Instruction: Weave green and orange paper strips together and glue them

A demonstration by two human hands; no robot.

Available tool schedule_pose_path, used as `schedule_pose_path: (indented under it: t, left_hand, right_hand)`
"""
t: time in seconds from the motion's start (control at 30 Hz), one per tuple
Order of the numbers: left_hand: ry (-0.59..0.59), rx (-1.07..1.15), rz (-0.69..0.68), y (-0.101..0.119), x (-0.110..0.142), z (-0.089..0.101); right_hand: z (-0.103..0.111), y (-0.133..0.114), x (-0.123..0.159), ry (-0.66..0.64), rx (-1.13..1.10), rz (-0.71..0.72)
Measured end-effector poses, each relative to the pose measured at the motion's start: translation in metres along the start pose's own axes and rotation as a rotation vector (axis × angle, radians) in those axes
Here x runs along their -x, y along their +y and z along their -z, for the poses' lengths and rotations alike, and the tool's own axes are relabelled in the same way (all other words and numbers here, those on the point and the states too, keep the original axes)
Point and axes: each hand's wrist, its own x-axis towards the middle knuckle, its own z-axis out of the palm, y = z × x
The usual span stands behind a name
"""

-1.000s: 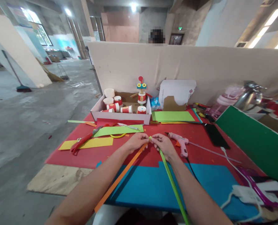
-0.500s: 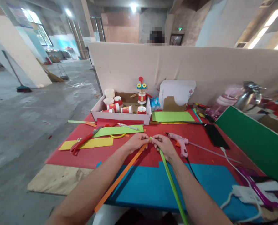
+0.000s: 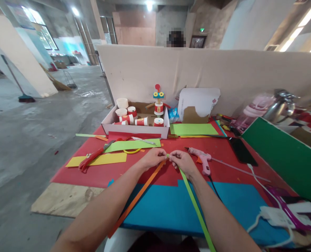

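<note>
Shifted orange strip [image 3: 140, 196] in pinched left hand [image 3: 152, 158], green strip [image 3: 195, 206] in right hand [image 3: 184, 163]

At upper left, a tall window with dark frames [image 3: 48, 37] shows beyond a slanting pale column [image 3: 19, 49]. A long-handled broom with dark bristles [image 3: 27, 99] leans there, above the grey concrete floor [image 3: 76, 115]. A small glowing green sign [image 3: 202, 30] hangs at upper centre-right, and the pixelated top of a person's head [image 3: 176, 37] rises behind a broad off-white partition [image 3: 229, 77]. At right stand a translucent pink bottle [image 3: 255, 108] and a shiny silver metal jug [image 3: 280, 107], beyond a flat green panel with a white edge [image 3: 284, 154]. A black rectangular phone [image 3: 242, 151] lies left of the panel, a white cable at its lower end.
</note>
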Motion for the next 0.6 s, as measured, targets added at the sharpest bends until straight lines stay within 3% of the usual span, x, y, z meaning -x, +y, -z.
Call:
schedule_pose_path:
  t: [0.17, 0.4, 0.6]
  left_hand:
    - [-0.028, -0.014, -0.031, -0.0020, 0.0001, 0.0011]
    - [-0.057, 0.057, 0.031, -0.0007, 0.0011, -0.0005]
    - [-0.019, -0.031, -0.005, 0.0059, 0.0036, 0.0014]
  right_hand:
    - [0.0013, -0.0018, 0.0009, -0.023, 0.007, -0.001]
    - [0.0005, 0.0005, 0.0000, 0.001, 0.006, 0.003]
    - [0.0007, -0.0027, 0.0013, -0.002, 0.031, 0.006]
